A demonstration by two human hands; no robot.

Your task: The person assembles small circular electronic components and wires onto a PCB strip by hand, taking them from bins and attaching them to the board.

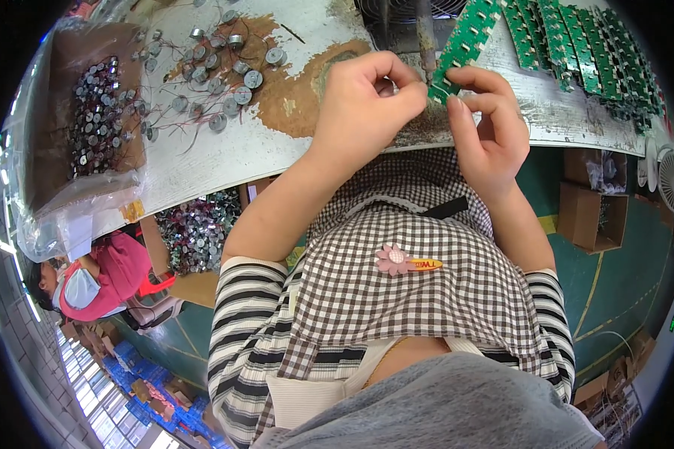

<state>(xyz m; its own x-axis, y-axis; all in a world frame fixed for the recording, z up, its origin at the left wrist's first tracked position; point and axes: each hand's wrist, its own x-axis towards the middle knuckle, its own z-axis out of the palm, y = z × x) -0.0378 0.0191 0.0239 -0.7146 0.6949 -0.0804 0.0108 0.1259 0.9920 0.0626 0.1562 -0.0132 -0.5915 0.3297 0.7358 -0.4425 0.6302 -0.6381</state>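
Near the table's far middle, my left hand (371, 105) is closed in a pinch, thumb against forefinger, at the lower end of a green circuit board strip (468, 37). Whatever its fingertips hold is too small or hidden to make out. My right hand (490, 123) grips the same end of the strip between thumb and fingers. The strip slants up and away to the right and carries rows of small pale parts. A rod-shaped soldering iron (424, 37) points down at the board's end, between my two hands.
Several small round motors (242, 95) with thin wires lie loose at the left. A plastic-lined carton (49, 112) holds more. More green boards (588, 49) lie in rows at the far right. A fan grille (404, 9) stands behind. Below left, a person in pink (112, 277) sits beside another motor-filled box (198, 232).
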